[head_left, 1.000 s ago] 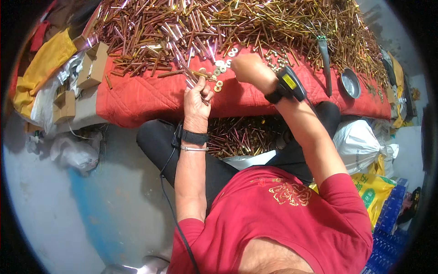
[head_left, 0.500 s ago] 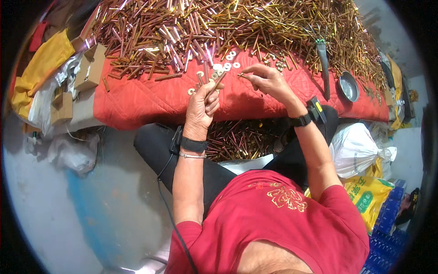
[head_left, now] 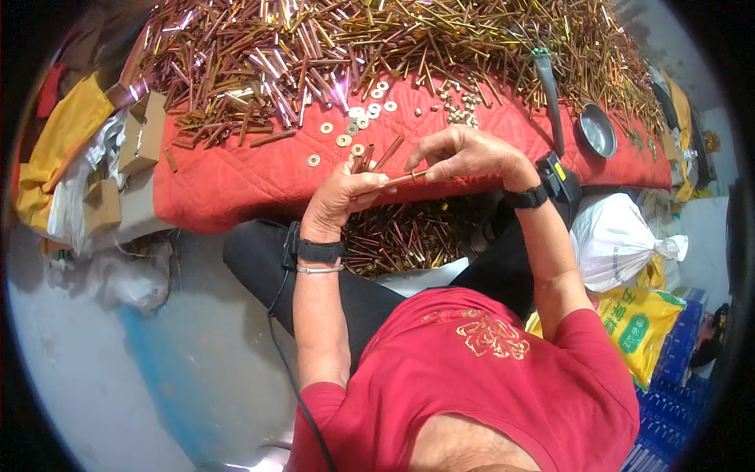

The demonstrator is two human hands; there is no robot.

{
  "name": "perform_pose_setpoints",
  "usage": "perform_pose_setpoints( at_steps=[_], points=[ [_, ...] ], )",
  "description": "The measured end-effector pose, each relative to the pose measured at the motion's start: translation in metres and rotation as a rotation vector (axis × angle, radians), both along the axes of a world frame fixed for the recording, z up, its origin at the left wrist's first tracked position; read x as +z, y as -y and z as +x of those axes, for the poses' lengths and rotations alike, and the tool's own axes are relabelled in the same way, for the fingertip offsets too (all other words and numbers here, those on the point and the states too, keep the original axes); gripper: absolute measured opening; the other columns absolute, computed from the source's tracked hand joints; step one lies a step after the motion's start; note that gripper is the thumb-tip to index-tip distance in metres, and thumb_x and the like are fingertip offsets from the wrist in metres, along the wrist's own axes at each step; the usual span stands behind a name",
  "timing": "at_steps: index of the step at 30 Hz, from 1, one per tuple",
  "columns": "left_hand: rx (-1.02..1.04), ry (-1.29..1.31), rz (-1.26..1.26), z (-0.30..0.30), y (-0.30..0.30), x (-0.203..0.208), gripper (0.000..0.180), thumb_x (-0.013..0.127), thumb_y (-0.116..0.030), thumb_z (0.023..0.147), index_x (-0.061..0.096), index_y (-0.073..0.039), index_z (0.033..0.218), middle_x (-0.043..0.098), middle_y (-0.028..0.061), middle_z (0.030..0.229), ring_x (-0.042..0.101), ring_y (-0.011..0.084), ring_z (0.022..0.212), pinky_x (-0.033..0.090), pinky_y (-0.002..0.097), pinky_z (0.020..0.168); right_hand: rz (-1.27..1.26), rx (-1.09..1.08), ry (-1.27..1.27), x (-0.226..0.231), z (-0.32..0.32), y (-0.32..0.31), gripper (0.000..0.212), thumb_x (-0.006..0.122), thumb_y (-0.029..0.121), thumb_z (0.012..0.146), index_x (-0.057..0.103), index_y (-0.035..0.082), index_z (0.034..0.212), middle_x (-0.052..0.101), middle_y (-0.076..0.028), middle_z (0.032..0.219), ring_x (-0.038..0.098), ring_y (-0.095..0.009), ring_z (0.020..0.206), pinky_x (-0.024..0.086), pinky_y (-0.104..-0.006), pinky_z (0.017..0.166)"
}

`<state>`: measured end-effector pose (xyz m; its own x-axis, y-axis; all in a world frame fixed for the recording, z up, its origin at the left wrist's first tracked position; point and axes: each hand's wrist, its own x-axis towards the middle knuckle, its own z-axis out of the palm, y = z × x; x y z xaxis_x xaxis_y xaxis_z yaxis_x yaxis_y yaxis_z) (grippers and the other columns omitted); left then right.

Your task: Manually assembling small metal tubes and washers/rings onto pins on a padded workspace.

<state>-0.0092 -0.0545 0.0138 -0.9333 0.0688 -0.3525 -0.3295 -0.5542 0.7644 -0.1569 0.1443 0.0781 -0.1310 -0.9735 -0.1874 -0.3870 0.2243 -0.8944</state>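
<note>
My left hand is closed around several copper-coloured metal tubes, with some ends sticking up past the fingers. One tube lies sideways under the thumb, pointing right. My right hand pinches a thin brassy bolt whose inner end meets that tube; whether it sits inside cannot be made out. Both hands are over the near edge of a red quilted cloth. Just beyond the left hand lie loose flat washers, and past the right hand is a cluster of small nuts.
Tubes heap at the far left, long bolts at the far right. A dark-handled tool and a round metal bowl lie to the right. Between my legs sits a pile of finished-looking metal pieces. Cardboard boxes stand left.
My hands have come together and slightly nearer to me. The bolt in my right hand now meets a tube in my left, which has turned from upright to sideways.
</note>
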Motion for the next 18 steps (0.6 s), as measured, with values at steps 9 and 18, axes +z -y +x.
perform_pose_setpoints(
  at_steps=[9,18],
  points=[
    [0.398,-0.252,0.735,-0.017,-0.001,-0.032,0.055,0.042,-0.048,0.093,0.061,0.003,0.09,0.043,0.0036,0.052,0.033,0.0097,0.036,0.024,0.02,0.033,-0.187,-0.554,0.458,-0.052,0.038,0.023,0.019,0.062,0.019,0.088,0.063,0.011,0.104,0.05,0.007,0.066,0.043,-0.001,0.058,0.032,-0.017,0.05],
    [0.819,-0.182,0.493,-0.039,-0.01,-0.034,0.036,0.053,-0.036,0.092,0.058,-0.003,0.105,0.046,-0.0008,0.064,0.03,0.0045,0.042,0.023,0.0175,0.035,-0.277,-0.798,0.469,-0.067,0.048,0.052,0.014,0.063,0.016,0.085,0.064,0.008,0.097,0.055,0.002,0.072,0.05,-0.006,0.064,0.039,-0.02,0.055]
  ],
)
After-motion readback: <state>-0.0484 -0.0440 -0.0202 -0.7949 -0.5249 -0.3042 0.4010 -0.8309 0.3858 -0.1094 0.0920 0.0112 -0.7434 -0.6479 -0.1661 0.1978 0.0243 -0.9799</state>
